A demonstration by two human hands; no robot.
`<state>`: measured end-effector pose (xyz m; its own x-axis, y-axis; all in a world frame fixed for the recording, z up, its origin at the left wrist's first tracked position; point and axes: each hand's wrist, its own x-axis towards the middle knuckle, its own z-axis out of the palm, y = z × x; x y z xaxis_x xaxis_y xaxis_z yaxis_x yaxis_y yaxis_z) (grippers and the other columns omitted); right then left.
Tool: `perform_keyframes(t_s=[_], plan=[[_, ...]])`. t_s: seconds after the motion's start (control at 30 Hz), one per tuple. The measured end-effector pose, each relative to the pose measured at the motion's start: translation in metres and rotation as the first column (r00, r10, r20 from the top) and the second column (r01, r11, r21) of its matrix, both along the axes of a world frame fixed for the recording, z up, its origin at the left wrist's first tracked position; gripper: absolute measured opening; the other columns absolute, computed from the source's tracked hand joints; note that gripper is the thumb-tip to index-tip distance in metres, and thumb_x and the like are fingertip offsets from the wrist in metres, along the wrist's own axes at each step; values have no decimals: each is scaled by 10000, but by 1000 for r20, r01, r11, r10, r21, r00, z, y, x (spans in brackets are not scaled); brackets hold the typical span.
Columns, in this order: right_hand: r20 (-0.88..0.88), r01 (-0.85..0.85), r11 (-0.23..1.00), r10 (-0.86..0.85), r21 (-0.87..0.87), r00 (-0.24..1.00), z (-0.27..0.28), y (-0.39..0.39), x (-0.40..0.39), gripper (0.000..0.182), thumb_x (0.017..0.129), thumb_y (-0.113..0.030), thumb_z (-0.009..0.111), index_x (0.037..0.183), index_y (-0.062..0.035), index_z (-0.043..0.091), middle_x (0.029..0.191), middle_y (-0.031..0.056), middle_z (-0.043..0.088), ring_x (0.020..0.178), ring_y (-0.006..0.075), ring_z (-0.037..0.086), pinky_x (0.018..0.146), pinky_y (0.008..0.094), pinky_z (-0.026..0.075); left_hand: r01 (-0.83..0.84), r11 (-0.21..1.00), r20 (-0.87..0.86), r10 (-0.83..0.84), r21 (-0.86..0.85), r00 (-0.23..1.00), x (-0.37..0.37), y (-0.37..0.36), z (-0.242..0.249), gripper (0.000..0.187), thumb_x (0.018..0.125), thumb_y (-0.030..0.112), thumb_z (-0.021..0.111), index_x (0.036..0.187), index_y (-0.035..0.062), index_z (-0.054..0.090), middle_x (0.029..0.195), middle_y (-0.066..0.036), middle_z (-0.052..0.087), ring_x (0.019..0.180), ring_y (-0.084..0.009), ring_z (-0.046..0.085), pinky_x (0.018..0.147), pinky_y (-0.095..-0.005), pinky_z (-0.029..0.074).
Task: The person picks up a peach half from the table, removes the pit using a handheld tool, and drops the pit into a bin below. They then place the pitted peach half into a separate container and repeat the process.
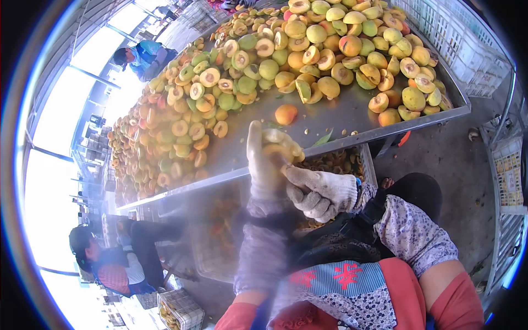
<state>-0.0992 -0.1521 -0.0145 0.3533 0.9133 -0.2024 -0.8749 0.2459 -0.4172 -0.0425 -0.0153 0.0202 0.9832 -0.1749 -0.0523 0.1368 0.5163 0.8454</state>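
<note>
My left hand [264,159], in a pale glove, is wrapped round a yellow-orange fruit piece [280,153] just over the table's near edge. My right hand [319,192], in a grey-white knitted glove, has its fingers curled against the fruit's lower side; whether it grips a small tool is not clear. A whole orange fruit [286,114] lies on the metal table [258,115] beyond my left hand. Behind it spreads a large heap of halved and whole fruits [264,69]. Below my hands, a crate [367,165] holds many small brown-orange pieces.
One person [144,58] is at the table's far left side. Another person [118,261] sits at the lower left near a crate of fruit pieces [179,308]. White crates [462,49] are stacked at the upper right. A green leaf [323,137] lies by the metal rim.
</note>
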Motion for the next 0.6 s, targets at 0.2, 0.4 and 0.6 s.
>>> perform_keyframes(t_s=[0.2, 0.4, 0.6], plan=[[533, 332, 824, -44, -458, 845, 14, 7, -4, 517, 1005, -572, 465, 850, -104, 620, 541, -38, 433, 388, 61, 362, 355, 221, 293, -2, 951, -184, -58, -309, 981, 4, 10, -3, 335, 998, 454, 515, 873, 144, 538, 699, -25, 523, 599, -237, 562, 556, -389, 493], [923, 626, 679, 262, -384, 282, -19, -9, 5, 495, 997, -470, 503, 1005, -8, 681, 768, 159, 687, 636, 258, 673, 593, 359, 547, -114, 935, -213, 42, -336, 976, -2, 18, 2, 260, 985, 389, 585, 960, 131, 588, 840, 8, 579, 779, -201, 603, 676, -357, 577], [644, 533, 388, 604, -752, 469, 3, -20, 0, 468, 932, -464, 585, 989, -12, 692, 903, 254, 687, 905, 428, 660, 798, 477, 516, -297, 907, -20, 317, 298, 948, -25, 102, 11, 413, 970, 402, 605, 1131, 22, 618, 912, -88, 624, 800, -215, 652, 705, -390, 585]])
